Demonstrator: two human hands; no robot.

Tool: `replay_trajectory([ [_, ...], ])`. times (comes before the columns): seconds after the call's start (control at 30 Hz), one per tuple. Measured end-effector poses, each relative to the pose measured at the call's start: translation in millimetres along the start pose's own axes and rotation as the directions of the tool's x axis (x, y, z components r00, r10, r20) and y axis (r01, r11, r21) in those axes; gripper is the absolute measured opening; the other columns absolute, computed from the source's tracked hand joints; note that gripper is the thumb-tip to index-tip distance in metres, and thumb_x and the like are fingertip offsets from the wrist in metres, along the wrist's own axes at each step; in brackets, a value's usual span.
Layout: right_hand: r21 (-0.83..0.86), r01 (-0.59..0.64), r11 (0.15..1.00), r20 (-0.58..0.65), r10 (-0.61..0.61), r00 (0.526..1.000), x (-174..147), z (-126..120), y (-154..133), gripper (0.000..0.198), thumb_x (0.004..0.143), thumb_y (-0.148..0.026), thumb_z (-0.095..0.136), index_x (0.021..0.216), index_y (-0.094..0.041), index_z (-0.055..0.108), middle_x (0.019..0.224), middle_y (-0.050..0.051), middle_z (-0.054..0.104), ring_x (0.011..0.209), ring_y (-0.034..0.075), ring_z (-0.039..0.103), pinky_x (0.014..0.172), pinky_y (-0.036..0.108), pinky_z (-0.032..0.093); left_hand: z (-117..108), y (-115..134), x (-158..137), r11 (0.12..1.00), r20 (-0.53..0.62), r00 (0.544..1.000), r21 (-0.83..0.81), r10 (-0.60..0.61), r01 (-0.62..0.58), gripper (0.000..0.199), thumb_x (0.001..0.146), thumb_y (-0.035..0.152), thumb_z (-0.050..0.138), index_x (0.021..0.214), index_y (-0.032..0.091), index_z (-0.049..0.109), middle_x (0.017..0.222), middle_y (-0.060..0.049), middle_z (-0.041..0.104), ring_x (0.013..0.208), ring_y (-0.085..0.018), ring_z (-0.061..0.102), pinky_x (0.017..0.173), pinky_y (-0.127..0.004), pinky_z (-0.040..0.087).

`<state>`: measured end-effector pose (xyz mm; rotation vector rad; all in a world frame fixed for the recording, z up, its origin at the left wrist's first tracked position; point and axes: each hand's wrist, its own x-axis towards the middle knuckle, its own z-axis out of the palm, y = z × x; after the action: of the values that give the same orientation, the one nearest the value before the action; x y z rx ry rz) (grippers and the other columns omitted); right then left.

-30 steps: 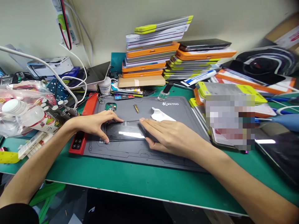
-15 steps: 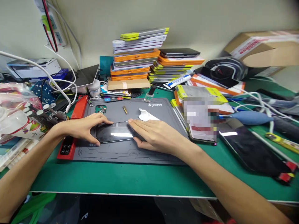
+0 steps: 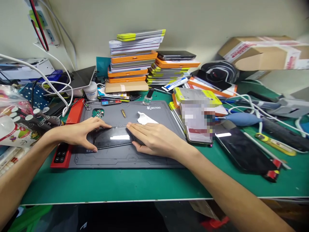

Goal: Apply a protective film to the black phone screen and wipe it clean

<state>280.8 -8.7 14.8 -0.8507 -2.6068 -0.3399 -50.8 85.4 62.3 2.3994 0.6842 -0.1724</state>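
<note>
Glossy black rectangular phone (image 3: 112, 138) is held lengthwise between both hands, over the left half of a dark grey work mat (image 3: 108, 159); whether it rests fully on the mat cannot be told. Its left end is spanned by the left hand (image 3: 78, 132), with thumb and fingers spread wide, the thumb set at the near long edge and the fingertips at the far one. Its right end is covered by the right hand (image 3: 153, 138), with straight fingers pressed close together, tips at the far edge, and thumb at the near edge.

"WKTOO" is printed in white at the mat's far right; the small characters beside the left thumb cannot be read. A white "F" is borne by the dark clothing (image 3: 96, 219) below.

The mat is bordered on the left by a red control strip (image 3: 75, 111), crossed by the left wrist. Beyond the phone, mat surface is shared by a small gold-coloured metal bit (image 3: 123, 113) and a crumpled white wipe (image 3: 146, 118). Between the mat and the table's front edge, a strip of green tabletop (image 3: 135, 188) is left.
</note>
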Motion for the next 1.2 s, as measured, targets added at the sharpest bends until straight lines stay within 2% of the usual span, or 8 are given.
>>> replay_trajectory([
  [0.37,0.004,-0.002,1.000,0.011,0.002,1.000,-1.2,-2.6,0.4,0.041,0.106,-0.023,0.059,0.140,-0.002,0.068,0.141,0.023,0.073,0.124,0.033,0.077,0.094,0.044,0.069,-2.5,3.8,0.0,1.000,0.021,1.000,-0.003,-0.007,0.007,0.085,0.089,0.052,0.083,0.162,0.036,0.043,0.163,-0.009,0.046,0.153,-0.033,0.044,0.130,-0.049,0.037],
  [0.5,0.020,-0.001,1.000,-0.004,0.001,1.000,-2.5,-0.4,1.2,0.045,0.105,-0.027,0.065,0.142,-0.002,0.067,0.139,0.024,0.074,0.121,0.035,0.078,0.092,0.046,0.069,-1.7,4.4,0.2,1.000,0.024,1.000,0.003,0.004,-0.004,0.083,0.091,0.049,0.082,0.162,0.035,0.041,0.164,-0.009,0.044,0.155,-0.032,0.041,0.131,-0.049,0.036],
  [0.77,-0.023,0.001,1.000,-0.064,-0.002,0.998,-3.5,0.1,1.0,0.041,0.107,-0.028,0.061,0.137,-0.001,0.068,0.137,0.022,0.075,0.109,0.032,0.082,0.087,0.043,0.070,-0.1,2.0,0.6,1.000,0.025,1.000,-0.007,0.012,-0.012,0.084,0.091,0.050,0.083,0.162,0.034,0.041,0.165,-0.010,0.043,0.157,-0.032,0.037,0.132,-0.051,0.033],
  [1.03,-0.011,0.004,1.000,-0.078,-0.005,0.997,-3.1,-0.4,1.9,0.040,0.107,-0.028,0.061,0.137,-0.004,0.069,0.134,0.019,0.078,0.109,0.028,0.082,0.090,0.039,0.069,-0.3,5.6,0.7,1.000,0.030,1.000,-0.027,0.000,0.001,0.085,0.089,0.046,0.085,0.161,0.033,0.042,0.165,-0.011,0.044,0.158,-0.033,0.037,0.132,-0.051,0.034],
  [1.2,0.001,-0.002,1.000,-0.072,0.002,0.997,-2.1,-0.1,2.0,0.041,0.105,-0.027,0.063,0.136,-0.002,0.070,0.133,0.021,0.078,0.109,0.029,0.082,0.090,0.039,0.068,0.5,3.7,0.4,0.999,0.025,1.000,-0.031,0.013,-0.012,0.086,0.089,0.047,0.086,0.161,0.032,0.043,0.164,-0.011,0.044,0.157,-0.033,0.037,0.132,-0.051,0.034],
])
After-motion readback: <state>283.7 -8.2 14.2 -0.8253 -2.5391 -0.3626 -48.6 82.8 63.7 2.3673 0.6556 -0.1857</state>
